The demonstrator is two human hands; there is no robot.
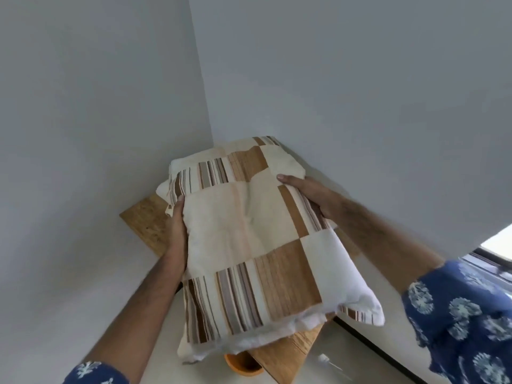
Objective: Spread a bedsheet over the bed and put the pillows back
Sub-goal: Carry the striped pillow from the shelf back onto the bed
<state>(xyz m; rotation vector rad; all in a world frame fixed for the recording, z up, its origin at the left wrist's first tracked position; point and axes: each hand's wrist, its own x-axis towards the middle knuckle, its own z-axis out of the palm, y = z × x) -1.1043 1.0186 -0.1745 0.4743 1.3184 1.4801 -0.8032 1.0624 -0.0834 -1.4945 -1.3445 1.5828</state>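
A patchwork pillow [257, 245] is held by its two long sides over a wooden worktop [149, 220] in the corner, the left hand [177, 220] and right hand [307, 195] each curled round an edge. It is judged light, soft and easily squashed; side holds suit it.
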